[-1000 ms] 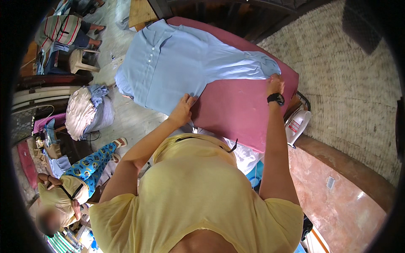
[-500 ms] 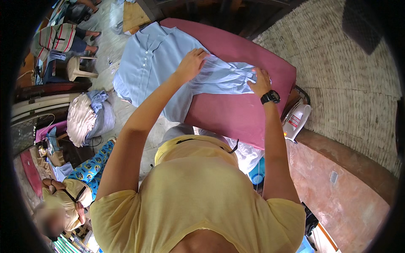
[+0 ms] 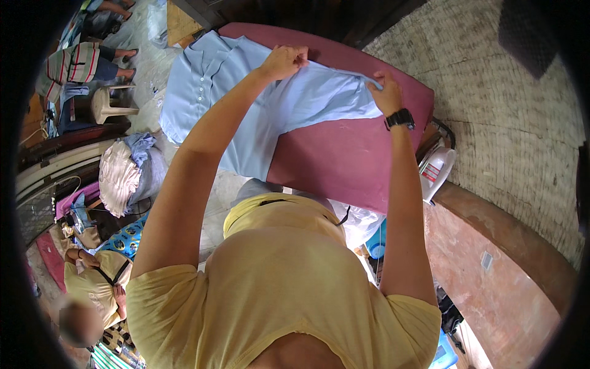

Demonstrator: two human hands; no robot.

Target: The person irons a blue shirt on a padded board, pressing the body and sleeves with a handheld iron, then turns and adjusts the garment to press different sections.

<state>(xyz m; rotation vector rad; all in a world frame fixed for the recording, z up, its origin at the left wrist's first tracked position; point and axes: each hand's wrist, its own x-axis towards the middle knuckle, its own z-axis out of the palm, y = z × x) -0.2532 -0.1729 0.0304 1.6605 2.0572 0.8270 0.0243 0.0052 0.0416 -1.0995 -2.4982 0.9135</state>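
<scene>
Head view: both hands pinch a blue shirt

The left hand [image 3: 284, 61] and right hand [image 3: 386, 93] each grip a fold of the shirt [image 3: 246, 104] in closed fingers. Beneath the fingers, it lies spread across the maroon board [image 3: 344, 154].

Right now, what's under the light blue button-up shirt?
The light blue button-up shirt lies on a maroon padded board; its left part overhangs the edge. Both hands, left hand and right hand, pinch it. The board beneath it is covered.
</scene>
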